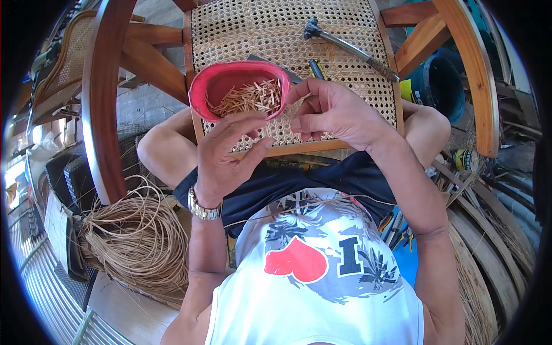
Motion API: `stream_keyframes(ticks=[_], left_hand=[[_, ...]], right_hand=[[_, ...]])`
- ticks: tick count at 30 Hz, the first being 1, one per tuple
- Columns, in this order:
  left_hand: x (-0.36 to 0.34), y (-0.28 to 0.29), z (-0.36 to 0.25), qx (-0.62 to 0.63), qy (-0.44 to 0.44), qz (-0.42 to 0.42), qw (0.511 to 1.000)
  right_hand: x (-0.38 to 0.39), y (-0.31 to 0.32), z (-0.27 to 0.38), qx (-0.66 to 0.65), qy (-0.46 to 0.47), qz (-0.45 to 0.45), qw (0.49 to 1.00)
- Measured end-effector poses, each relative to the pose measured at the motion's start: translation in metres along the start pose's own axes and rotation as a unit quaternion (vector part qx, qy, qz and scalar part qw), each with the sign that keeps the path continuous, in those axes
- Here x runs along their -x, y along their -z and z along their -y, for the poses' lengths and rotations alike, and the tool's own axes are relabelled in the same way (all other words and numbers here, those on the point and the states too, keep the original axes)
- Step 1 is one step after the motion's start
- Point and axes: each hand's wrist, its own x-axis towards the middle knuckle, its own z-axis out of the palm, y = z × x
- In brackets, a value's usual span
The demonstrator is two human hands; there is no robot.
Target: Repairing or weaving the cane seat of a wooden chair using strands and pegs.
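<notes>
A woven cane chair seat point(241, 34) in a wooden frame lies before me. On its near left part stands a red tub point(201, 95) holding many short wooden pegs point(253, 98). Just in front of the tub is my left hand point(230, 152), thumb and fingers apart, with nothing visible between them. My right hand point(339, 112) hovers at the tub's right side. Its thumb presses near the curled fingers, while the index finger reaches toward the rim. Anything pinched there is too small to see. A hammer point(345, 46) rests on the far right of the seat.
A yellow-and-black tool point(317, 69) lies behind my right hand. Chair legs point(106, 98) rise on both sides. A large coil of cane point(138, 241) sits at left, a dark bucket point(440, 86) at right. Pliers point(397, 230) lie beside my right hip. A thin strand point(287, 214) crosses my lap.
</notes>
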Motion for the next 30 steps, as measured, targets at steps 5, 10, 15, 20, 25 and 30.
stream_keyframes(ticks=[5,10,15,20,25,30], left_hand=[[-0.009,-0.012,-0.011,0.009,0.032,-0.004,0.999],[-0.016,-0.017,-0.008,-0.007,-0.014,-0.011,1.0],[-0.013,-0.02,-0.009,-0.007,0.003,0.0,1.0],[-0.013,-0.017,-0.009,-0.05,-0.014,0.001,0.999],[-0.007,-0.017,-0.008,-0.039,0.014,0.014,0.999],[-0.007,-0.023,-0.004,-0.06,-0.03,-0.015,0.998]], right_hand=[[-0.004,-0.004,0.004,-0.05,0.033,0.01,0.998],[-0.007,-0.004,-0.004,-0.101,0.024,0.013,0.994],[-0.01,-0.003,-0.017,-0.13,0.022,0.013,0.991],[-0.009,0.0,-0.02,-0.127,0.026,0.016,0.991],[-0.01,0.007,-0.019,-0.11,0.021,0.031,0.993],[-0.013,0.008,-0.018,-0.04,0.041,0.046,0.997]])
